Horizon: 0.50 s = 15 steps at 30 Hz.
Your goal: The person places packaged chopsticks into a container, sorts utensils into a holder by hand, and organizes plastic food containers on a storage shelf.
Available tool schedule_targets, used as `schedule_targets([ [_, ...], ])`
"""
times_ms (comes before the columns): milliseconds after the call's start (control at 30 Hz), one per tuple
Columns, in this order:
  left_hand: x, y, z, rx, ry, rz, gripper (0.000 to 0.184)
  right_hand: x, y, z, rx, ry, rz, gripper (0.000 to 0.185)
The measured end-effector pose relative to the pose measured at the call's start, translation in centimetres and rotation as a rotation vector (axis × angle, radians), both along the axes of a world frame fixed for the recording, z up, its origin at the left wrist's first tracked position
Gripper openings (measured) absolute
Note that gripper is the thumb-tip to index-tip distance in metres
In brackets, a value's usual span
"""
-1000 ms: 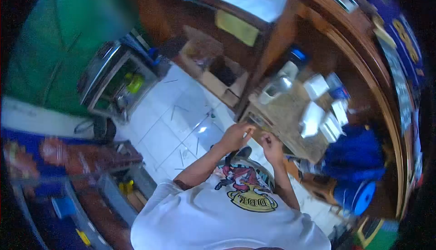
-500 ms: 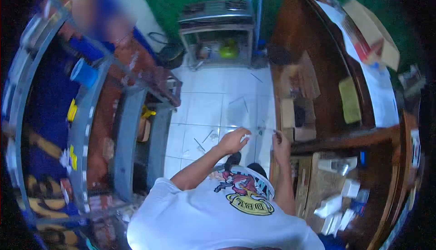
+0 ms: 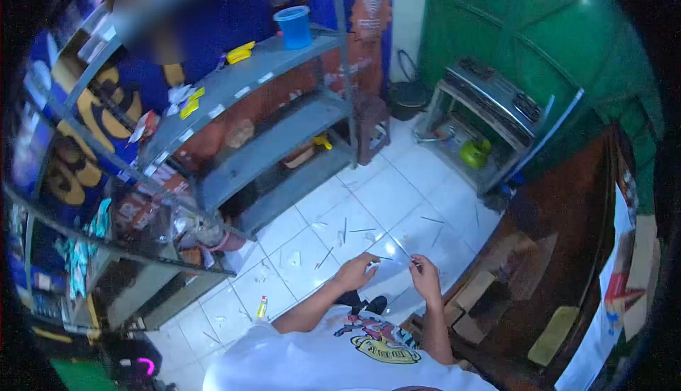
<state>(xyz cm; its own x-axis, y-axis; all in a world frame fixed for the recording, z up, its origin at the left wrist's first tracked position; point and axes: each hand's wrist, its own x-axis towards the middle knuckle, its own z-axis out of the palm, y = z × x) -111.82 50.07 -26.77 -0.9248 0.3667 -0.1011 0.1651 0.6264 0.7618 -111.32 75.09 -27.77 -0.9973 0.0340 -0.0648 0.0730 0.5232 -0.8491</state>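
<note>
Grey shelf (image 3: 284, 135): landmark; blue bucket (image 3: 294, 32) on its upper board.
Left hand (image 3: 355, 274): right of shelf, above tiled floor (image 3: 389, 196); fingers curled, small pale bit (image 3: 372, 267) probably at the tips, grip too small to tell.
Right hand (image 3: 424, 275): farther right of shelf; fingers bent inward, grip likewise can't tell.
Green cylinder (image 3: 475, 153): right of shelf, under stove (image 3: 493, 94).

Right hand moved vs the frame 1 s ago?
Yes, leftward: the right hand showed below and right of the cardboard a second ago; now it shows left of it, over the floor tiles. The view has turned too.
</note>
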Motion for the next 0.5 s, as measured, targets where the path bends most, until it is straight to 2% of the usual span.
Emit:
schedule_targets([
  [200, 2.5, -2.1, 0.0, 0.041, -0.032, 0.176, 0.029, -2.0, -2.4, -1.8, -0.062, 0.014, 0.292, 0.029],
  [500, 0.8, -7.8, 1.3, 0.088, 0.074, 0.390, 0.027, -8.2, -10.2, 1.0, -0.021, 0.012, 0.575, 0.029],
])
